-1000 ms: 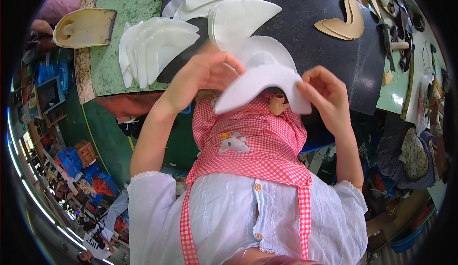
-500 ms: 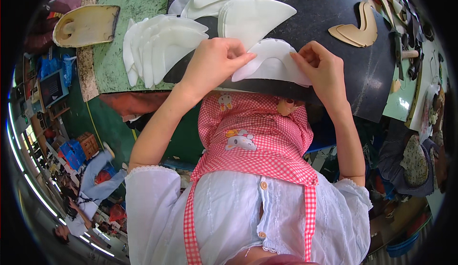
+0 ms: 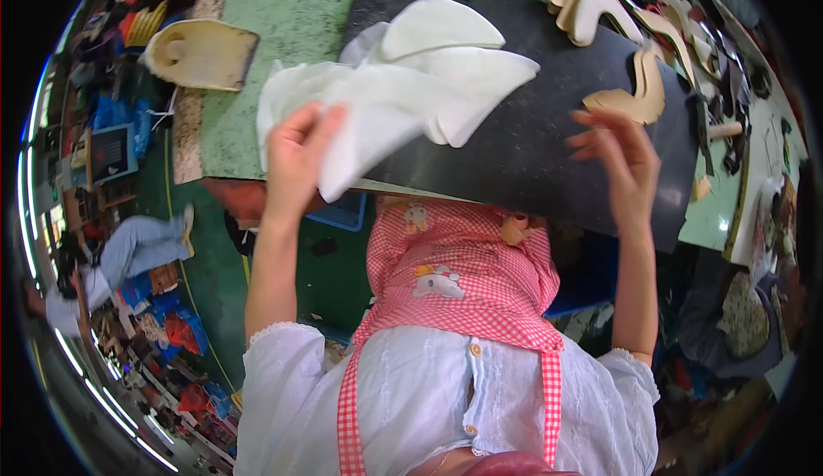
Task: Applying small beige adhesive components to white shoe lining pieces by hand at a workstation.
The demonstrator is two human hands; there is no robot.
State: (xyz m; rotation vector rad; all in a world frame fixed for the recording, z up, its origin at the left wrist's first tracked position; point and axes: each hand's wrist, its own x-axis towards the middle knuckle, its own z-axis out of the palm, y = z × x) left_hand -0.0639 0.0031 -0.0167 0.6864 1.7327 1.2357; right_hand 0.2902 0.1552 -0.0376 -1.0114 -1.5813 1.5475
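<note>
My left hand pinches a thin white curved sheet piece between thumb and fingers. The piece is blurred by motion and hangs over the near edge of the table, covering part of a pile of similar white pieces on the left. Behind and right of it, more white pieces lie stacked on a black mat. My right hand hovers over the right part of the mat, fingers apart and somewhat blurred, holding nothing. Tan curved pieces lie just beyond it.
A worn tan scoop-shaped object rests at the table's left edge. More curved white and tan pieces lie at the far right. A hammer with a wooden handle is at the right side. Another person is far off at the left.
My left hand has carried the white curved piece leftward from the mat's near edge to the left pile. My right hand has let go of it and moved right, its fingers spreading.
</note>
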